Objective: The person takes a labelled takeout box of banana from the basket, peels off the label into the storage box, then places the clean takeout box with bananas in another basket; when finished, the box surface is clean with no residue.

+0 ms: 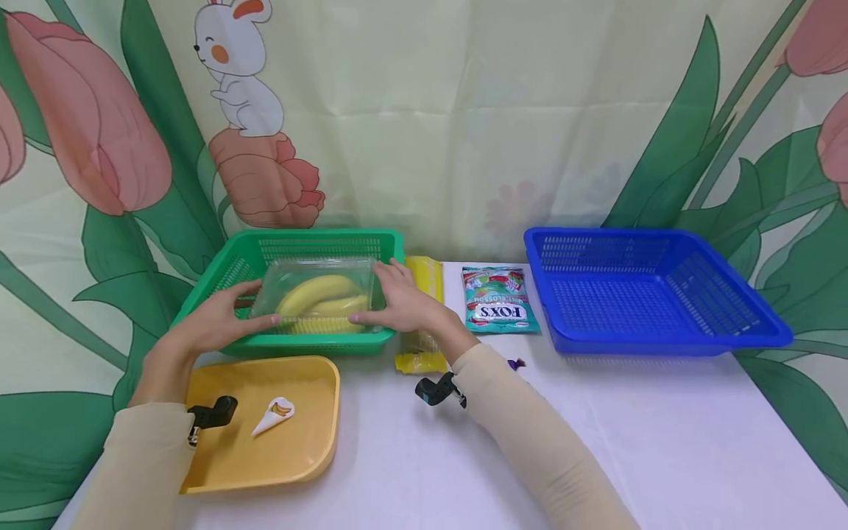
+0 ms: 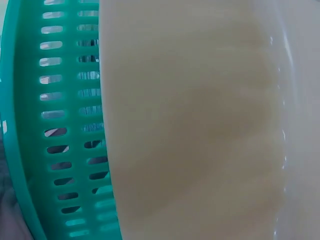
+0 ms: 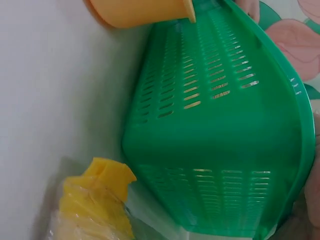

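Observation:
A clear plastic box [image 1: 268,291] with yellow bananas [image 1: 316,293] inside is in the green basket [image 1: 308,342], close behind the front rim. My left hand [image 1: 221,316] holds the box's left side, thumb along its near edge. At the right side my right hand [image 1: 405,302] grips it, fingers toward the far corner and thumb at the near edge. In the left wrist view, a large blurred beige surface covers much of the slotted green basket wall [image 2: 30,165]. The right wrist view shows the basket's outside [image 3: 215,130], with part of a hand at the right edge.
A yellow tray [image 1: 265,467] with a banana-picture sticker [image 1: 274,415] stands in front of the basket. Right of the basket lie a yellow-ended packet [image 1: 424,362] and a green Fox's candy bag [image 1: 498,298]. A blue basket [image 1: 662,342] stands farther right. A small purple item [image 1: 517,364] shows beside the right sleeve.

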Action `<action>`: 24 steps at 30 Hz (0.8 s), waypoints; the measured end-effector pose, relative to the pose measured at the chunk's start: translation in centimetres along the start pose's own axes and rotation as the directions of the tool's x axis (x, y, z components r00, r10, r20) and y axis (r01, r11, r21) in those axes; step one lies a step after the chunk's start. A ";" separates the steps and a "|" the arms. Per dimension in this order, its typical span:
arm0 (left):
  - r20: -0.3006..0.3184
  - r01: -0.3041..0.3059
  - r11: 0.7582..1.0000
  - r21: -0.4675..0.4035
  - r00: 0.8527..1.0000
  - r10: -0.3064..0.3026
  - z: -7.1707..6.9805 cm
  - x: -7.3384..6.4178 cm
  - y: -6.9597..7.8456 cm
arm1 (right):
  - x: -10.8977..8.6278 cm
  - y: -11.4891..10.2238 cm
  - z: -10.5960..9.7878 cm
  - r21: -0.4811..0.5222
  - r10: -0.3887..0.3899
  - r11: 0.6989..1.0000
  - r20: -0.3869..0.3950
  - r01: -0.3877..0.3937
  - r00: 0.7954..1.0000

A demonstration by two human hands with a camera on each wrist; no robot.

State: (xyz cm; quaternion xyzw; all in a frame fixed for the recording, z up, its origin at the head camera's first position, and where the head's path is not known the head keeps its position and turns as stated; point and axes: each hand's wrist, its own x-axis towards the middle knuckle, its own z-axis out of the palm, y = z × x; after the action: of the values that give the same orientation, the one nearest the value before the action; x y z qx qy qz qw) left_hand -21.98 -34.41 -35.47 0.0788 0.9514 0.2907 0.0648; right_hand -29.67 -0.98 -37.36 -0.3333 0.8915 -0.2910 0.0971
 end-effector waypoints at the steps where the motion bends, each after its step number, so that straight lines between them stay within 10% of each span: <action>1: -0.004 -0.001 1.000 -0.005 1.000 0.001 -0.1 -0.1 -0.1 | 0.0 0.0 0.1 0.010 -0.005 1.000 -0.007 0.005 1.000; 11: -0.024 0.037 0.972 -0.232 0.999 -0.043 -0.9 -0.5 0.1 | -1.5 0.0 -1.3 0.083 -0.079 0.993 -0.033 0.081 0.996; 24: -0.114 -0.110 0.994 -0.027 0.988 0.106 -1.3 -0.1 4.9 | -5.1 1.3 -3.9 0.042 -0.126 0.991 -0.085 0.130 0.988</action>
State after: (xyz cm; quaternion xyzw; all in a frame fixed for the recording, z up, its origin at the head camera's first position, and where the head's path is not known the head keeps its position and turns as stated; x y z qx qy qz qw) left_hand -21.56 -31.13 -31.70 0.1128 0.9428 0.3137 -0.0032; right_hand -27.90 4.93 -35.06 -0.3750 0.8644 -0.3313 0.0492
